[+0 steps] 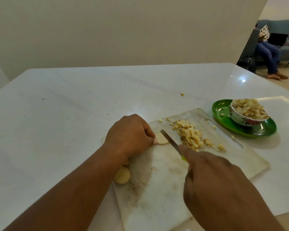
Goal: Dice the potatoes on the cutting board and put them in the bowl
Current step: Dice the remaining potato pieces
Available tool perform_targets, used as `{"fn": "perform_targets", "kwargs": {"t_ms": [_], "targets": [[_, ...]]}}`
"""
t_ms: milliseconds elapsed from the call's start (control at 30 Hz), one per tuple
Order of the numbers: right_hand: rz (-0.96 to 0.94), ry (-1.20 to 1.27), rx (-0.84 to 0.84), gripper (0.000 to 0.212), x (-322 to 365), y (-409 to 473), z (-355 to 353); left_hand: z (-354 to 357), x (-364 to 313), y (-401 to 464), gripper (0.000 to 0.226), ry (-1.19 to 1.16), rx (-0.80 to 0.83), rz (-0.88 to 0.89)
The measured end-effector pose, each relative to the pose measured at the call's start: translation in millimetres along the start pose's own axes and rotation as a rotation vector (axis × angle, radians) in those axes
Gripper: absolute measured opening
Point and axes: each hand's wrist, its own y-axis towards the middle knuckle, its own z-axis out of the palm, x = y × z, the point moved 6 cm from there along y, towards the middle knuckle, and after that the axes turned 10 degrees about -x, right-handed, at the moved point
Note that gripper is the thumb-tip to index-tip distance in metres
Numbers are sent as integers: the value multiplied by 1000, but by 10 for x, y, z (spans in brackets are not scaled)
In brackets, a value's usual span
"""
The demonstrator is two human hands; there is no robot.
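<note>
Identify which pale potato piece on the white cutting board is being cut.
The flat potato slice pinched by the left hand, knife blade on it; other slices lie untouched.

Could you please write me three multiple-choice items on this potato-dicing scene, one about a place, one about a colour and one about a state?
1. Where does the bowl stand?
A. on the cutting board
B. on the plate
C. on the bare table

2. What colour is the plate?
A. green
B. red
C. blue

3. What is the left hand doing?
A. lifting the bowl
B. resting open on the table
C. holding a potato piece on the cutting board

Answers:
1 B, the bowl sits on the plate beside the cutting board.
2 A, its rim is plainly green.
3 C, its fingers hold the potato piece next to the knife in the right hand.
</note>
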Motion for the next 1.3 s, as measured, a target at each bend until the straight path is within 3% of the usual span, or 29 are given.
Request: {"fn": "perform_targets", "kwargs": {"t_ms": [400,600,800,1033,1200,1300], "targets": [[23,37,-22,71,-86,69,167,22,-59,40,14,79,-50,112],[-7,60,-62,64,-84,121,70,89,-72,50,9,-60,58,191],[-24,60,-102,55,-127,214,-41,56,-101,47,20,-142,-12,259],[9,78,-121,53,-202,236,-14,51,-53,85,6,-120,48,233],[41,97,-86,56,-245,246,49,25,-27,91,24,-175,-11,209],[47,104,-63,57,-256,236,56,43,-57,97,22,-180,-6,284]]}}
